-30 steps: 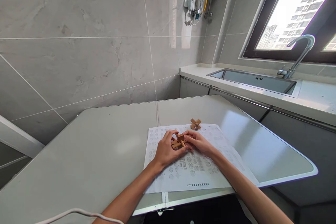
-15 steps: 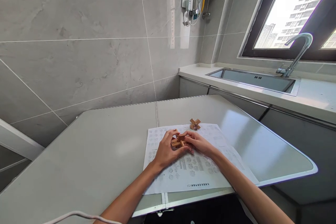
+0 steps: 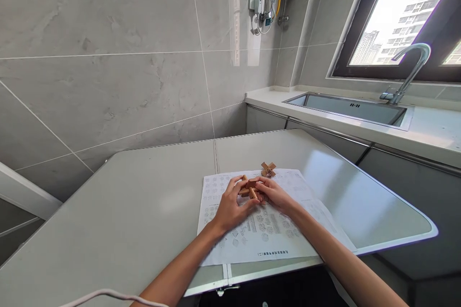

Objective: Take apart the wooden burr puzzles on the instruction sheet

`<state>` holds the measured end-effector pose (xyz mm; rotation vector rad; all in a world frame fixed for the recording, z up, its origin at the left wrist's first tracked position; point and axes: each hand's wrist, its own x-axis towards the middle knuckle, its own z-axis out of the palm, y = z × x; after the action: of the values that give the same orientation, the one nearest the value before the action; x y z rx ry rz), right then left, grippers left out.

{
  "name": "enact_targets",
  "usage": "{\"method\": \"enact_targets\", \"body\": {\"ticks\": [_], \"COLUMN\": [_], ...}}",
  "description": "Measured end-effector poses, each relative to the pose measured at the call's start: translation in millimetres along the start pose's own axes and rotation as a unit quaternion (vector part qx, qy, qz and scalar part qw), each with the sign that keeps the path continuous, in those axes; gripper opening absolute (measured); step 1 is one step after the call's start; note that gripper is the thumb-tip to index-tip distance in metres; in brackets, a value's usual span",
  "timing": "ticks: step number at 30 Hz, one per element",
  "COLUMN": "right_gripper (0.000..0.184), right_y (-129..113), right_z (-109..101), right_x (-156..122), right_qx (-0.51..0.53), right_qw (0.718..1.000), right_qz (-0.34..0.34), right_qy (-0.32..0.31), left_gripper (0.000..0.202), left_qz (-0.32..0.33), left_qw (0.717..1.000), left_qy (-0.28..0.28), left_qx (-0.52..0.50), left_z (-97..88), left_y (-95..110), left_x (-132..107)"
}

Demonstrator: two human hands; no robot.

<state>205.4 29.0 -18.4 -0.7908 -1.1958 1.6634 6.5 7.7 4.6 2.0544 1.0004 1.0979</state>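
Note:
Both my hands are closed round a small wooden interlocking puzzle (image 3: pixel 249 187), held just above a printed instruction sheet (image 3: pixel 266 230). My left hand (image 3: pixel 229 206) grips it from the left with fingers curled over the top. From the right, my right hand (image 3: pixel 275 195) pinches the sticks. A second wooden cross-shaped puzzle (image 3: pixel 268 169) rests at the far edge of the sheet, a little beyond my right hand's fingers.
The sheet lies on a grey table (image 3: pixel 137 201) set against a tiled wall. To the right stands a counter with a steel sink (image 3: pixel 351 109) and a tap (image 3: pixel 408 72) under a window. A white cable (image 3: pixel 97 295) crosses the near left corner.
The puzzle has been turned and lifted slightly between my hands; its sticks now point differently. My hands have shifted a little farther up the sheet.

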Motion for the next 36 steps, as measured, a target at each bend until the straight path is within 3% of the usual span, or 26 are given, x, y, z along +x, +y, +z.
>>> {"method": "enact_targets", "body": {"ticks": [5, 13, 18, 23, 30, 33, 36], "right_gripper": [0.043, 0.046, 0.046, 0.042, 0.041, 0.039, 0.039], "right_y": [0.5, -5.8, -8.1, -7.4, -10.1, -9.1, -5.8], "right_z": [-2.6, 3.3, 8.0, 13.1, 11.5, 9.4, 7.0], "right_x": [-2.4, -4.8, -7.6, -8.4, -8.7, -8.0, -6.4], "right_qx": [0.035, 0.029, -0.042, -0.122, -0.102, -0.079, -0.043], "right_qw": [0.999, 0.999, 0.997, 0.991, 0.992, 0.995, 0.998], "right_qz": [0.019, 0.03, 0.017, -0.039, -0.071, -0.057, -0.033], "right_qy": [-0.021, -0.027, -0.06, -0.039, 0.002, -0.018, -0.027], "left_gripper": [0.032, 0.031, 0.031, 0.031, 0.028, 0.027, 0.04], "left_qz": [-0.001, -0.028, -0.029, -0.015, 0.021, -0.011, -0.056], "left_qw": [1.0, 0.999, 0.999, 1.0, 0.999, 0.999, 0.995], "left_qy": [0.007, 0.031, 0.033, 0.01, -0.017, -0.007, -0.011], "left_qx": [-0.024, -0.03, -0.013, 0.002, -0.022, -0.05, -0.084], "left_z": [-2.3, -1.6, -1.5, -3.8, -4.9, -4.9, -5.8], "left_y": [-3.4, -2.6, -3.0, 0.0, 3.1, 5.1, 8.6], "left_x": [3.0, 5.3, 3.2, 0.8, 2.8, 2.1, 1.1]}}
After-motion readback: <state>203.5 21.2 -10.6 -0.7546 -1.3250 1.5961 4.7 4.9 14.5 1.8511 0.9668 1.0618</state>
